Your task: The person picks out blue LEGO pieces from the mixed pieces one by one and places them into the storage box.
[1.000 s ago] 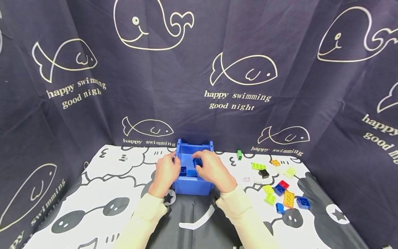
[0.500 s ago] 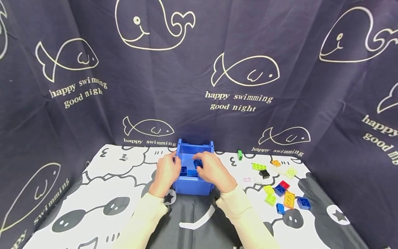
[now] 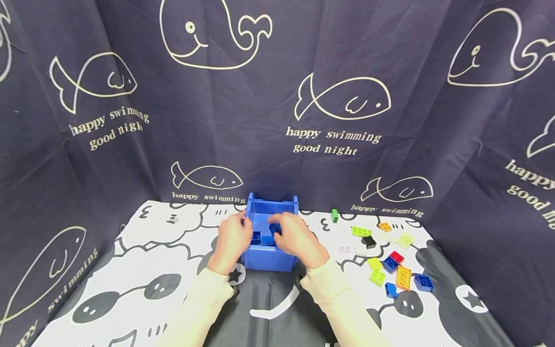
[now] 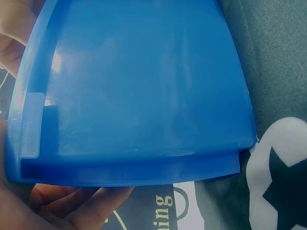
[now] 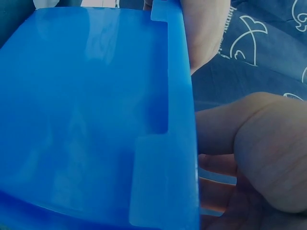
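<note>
A blue plastic bin (image 3: 269, 260) stands at the back middle of the cloth-covered table, its low front wall facing me. My left hand (image 3: 231, 238) grips the bin's left side wall, thumb on the inner side and fingers outside. Over the right side reaches my right hand (image 3: 299, 238), its thumb and index finger pinching a dark blue toy brick (image 3: 274, 228) inside the bin. A lighter blue brick (image 3: 267, 241) and another dark blue brick (image 3: 256, 238) lie near the front wall. In both wrist views the bin's front (image 4: 144, 86) fills much of the picture and hides the bricks.
Right of the bin lie loose toy bricks: a green one (image 3: 334, 216), a lime one (image 3: 361, 232), a black one (image 3: 368, 242), an orange one (image 3: 403, 278), a red one (image 3: 396, 257) and several more. A dark printed curtain (image 3: 269, 120) hangs behind the table.
The view has shifted very slightly. Both hands stay in the same place at the bin, and the right hand keeps its pinch on the dark blue brick.
</note>
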Demonstrator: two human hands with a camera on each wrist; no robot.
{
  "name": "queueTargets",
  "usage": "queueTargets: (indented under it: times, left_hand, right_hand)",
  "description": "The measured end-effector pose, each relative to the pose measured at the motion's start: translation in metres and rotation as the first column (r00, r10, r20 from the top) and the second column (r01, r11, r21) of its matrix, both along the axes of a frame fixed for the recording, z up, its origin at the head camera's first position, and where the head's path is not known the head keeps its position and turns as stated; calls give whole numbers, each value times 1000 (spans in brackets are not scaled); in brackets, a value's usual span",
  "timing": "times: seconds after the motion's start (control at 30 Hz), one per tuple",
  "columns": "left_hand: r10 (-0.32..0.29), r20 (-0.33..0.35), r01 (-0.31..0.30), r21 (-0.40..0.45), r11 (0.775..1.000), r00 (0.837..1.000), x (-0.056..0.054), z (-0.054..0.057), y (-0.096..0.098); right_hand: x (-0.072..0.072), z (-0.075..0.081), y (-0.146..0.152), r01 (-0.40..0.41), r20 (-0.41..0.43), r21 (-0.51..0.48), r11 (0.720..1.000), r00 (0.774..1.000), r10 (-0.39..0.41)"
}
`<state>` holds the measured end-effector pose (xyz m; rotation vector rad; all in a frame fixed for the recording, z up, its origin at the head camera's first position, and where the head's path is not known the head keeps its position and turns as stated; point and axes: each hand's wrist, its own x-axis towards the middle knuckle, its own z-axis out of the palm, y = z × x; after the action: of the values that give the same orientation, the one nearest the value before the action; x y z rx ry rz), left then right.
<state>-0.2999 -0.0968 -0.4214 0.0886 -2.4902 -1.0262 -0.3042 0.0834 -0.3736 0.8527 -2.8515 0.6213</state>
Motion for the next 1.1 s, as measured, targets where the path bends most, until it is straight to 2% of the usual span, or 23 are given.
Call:
queueTargets:
  times: [0.6,1.1]
  left_hand:
    - [-14,13,14,7,1000,1000,5,1,-3]
    - [-9,22,9,8,1000,1000,4,-1,-2]
  right_hand:
    - [9,0,-3,10,-27,-13,1000,1000,-10]
    - [12,5,-1,27,-20,-20,999,999,-28]
